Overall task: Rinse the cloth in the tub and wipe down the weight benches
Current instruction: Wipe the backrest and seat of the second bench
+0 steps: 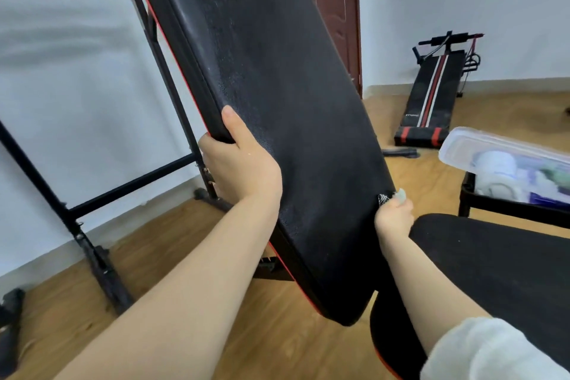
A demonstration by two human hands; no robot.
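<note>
A black padded backrest [277, 102] of a weight bench, edged in red, tilts up steeply through the middle of the view, its surface damp and streaky. My left hand [243, 163] grips its left edge, thumb on the front face. My right hand [393, 213] is closed on a small patterned cloth [383, 198] pressed against the pad's right edge; most of the cloth is hidden in my fist. The bench's black seat pad [499, 262] lies at the lower right. A second bench [431, 95] with red and white stripes lies on the floor at the far right wall.
The bench's black metal frame [92, 203] stands at the left against a white wall. A clear plastic tub [505, 160] holding bottles rests on a black stand at the right. A brown door [336, 9] is behind the backrest. The floor is wood.
</note>
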